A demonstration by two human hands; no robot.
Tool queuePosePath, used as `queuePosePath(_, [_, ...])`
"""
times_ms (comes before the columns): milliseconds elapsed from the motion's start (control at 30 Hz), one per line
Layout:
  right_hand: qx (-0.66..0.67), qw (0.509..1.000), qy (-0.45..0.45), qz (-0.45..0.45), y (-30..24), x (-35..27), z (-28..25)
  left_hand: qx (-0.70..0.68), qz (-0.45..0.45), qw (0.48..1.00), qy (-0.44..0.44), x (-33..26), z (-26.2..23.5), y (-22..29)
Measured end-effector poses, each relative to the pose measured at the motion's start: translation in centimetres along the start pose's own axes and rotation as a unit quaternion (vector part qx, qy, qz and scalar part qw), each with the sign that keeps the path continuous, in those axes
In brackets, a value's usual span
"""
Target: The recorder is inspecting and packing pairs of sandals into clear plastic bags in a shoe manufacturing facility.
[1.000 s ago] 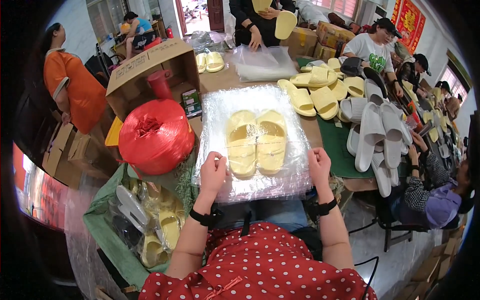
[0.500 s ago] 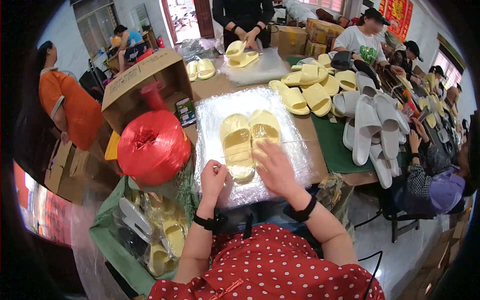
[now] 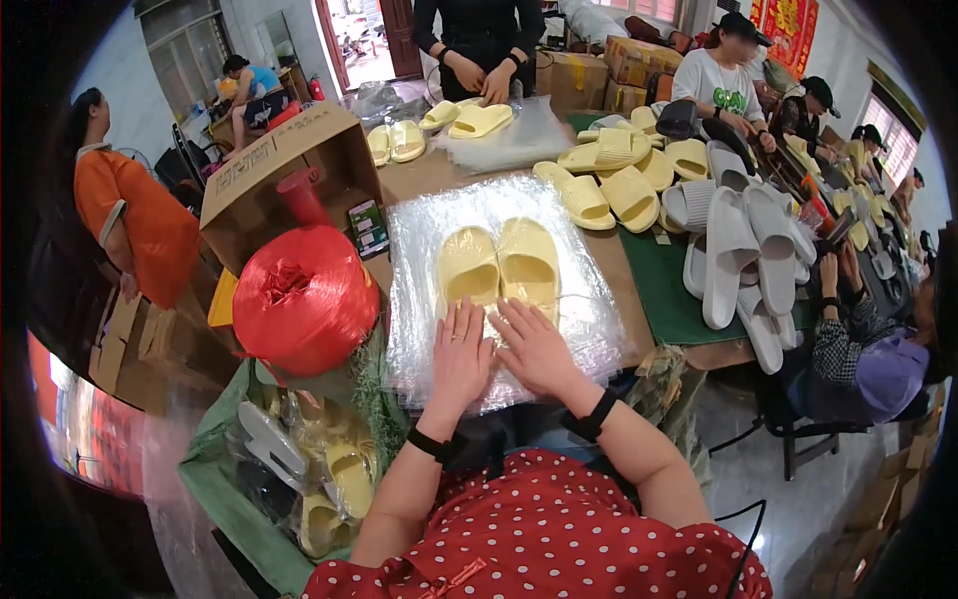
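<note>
A pair of pale yellow slide slippers (image 3: 499, 262) lies side by side on a stack of clear plastic bags (image 3: 584, 329) in front of me. My left hand (image 3: 461, 349) rests at the near end of the left slipper, fingers stretched out. Beside it, my right hand (image 3: 534, 349) lies flat across the near end of the right slipper, fingers apart. My hands hide the slippers' near ends. Whether film covers the slippers I cannot tell for sure.
A roll of red plastic twine (image 3: 304, 299) and a cardboard box (image 3: 289, 165) stand left. Lower left, a green sack (image 3: 215, 469) holds bagged slippers. Grey slippers (image 3: 731, 245) and yellow ones (image 3: 629, 195) are piled right. Across the table, a co-worker's hands (image 3: 479, 80) are near more yellow slippers.
My left hand has opened from a curled grip and moved right onto the slipper. My right hand has drawn nearer to me. The co-worker opposite has let a yellow slipper down.
</note>
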State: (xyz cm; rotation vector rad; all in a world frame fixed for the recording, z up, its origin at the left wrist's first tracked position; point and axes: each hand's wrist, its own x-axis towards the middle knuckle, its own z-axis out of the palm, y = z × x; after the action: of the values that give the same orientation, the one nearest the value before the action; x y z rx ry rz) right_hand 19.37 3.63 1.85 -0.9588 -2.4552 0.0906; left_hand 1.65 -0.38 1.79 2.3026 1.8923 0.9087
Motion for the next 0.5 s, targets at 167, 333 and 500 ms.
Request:
queuePosePath(167, [0.014,0.990,0.052,0.127,3.2,-2.4,-2.1,-0.007,0.007,1.000,0.007,-0.3,0.6,-0.5])
queuePosePath(333, [-0.027,0.984,0.029,0.175,5.9,-5.3,-2.9,0.008,-0.003,1.000,0.008,-0.5,0.7,-0.6])
queuePosePath(500, [-0.117,0.970,0.147,0.156,1.9,-2.4,-5.2,0.005,-0.017,1.000,-0.003,-0.5,1.1,-1.0])
